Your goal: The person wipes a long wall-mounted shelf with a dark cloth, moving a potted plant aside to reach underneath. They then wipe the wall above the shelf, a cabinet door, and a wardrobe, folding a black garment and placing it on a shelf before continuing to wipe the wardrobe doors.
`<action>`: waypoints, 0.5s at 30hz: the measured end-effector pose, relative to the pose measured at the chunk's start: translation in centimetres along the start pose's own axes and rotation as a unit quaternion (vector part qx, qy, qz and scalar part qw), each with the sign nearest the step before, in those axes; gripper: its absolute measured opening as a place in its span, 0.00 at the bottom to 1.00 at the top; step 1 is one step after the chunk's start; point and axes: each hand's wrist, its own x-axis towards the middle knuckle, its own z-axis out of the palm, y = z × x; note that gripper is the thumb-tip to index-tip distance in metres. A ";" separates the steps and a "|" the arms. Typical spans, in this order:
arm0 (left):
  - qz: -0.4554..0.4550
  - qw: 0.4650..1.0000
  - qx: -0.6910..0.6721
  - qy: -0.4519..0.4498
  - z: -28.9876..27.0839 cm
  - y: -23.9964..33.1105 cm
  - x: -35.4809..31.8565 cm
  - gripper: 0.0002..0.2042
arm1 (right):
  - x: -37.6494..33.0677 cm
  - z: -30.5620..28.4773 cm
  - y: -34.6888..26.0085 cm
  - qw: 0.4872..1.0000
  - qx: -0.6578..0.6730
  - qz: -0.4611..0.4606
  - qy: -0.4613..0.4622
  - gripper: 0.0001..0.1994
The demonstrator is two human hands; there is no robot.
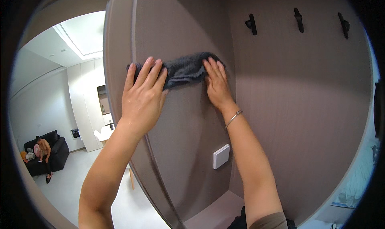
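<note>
A dark blue-grey cloth [185, 70] is stretched sideways against the brown side panel [180, 120] of an open cabinet or niche. My left hand [143, 93] presses the cloth's left end near the panel's front edge, fingers spread and pointing up; small drops show on its skin. At the other end, close to the inner corner, my right hand [217, 82] holds the cloth with its fingers laid over it, the thumb mostly hidden. A metal bangle [234, 120] circles my right wrist.
Three black hooks [298, 20] stick out from the back panel. A white square switch plate [221, 156] sits low on the side panel. Beyond the left edge, a person [43, 149] sits on a black sofa [60, 153], near a white table [105, 133].
</note>
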 end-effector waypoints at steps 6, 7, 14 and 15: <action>-0.004 0.991 0.038 -0.131 3.3 6.0 -4.1 0.29 | -8.9 -0.6 3.1 0.998 -0.001 0.044 -0.038 0.25; 0.013 0.987 0.025 -0.157 3.8 7.4 -5.9 0.29 | -12.9 -0.7 3.5 0.998 -0.010 0.052 -0.040 0.26; 0.126 0.967 0.021 -0.220 5.1 10.2 -5.9 0.28 | -19.7 -3.2 5.2 0.994 0.004 0.062 -0.090 0.25; 0.129 0.969 0.030 -0.209 5.2 9.9 -4.4 0.27 | -18.2 -2.8 5.0 0.994 0.011 0.076 -0.079 0.25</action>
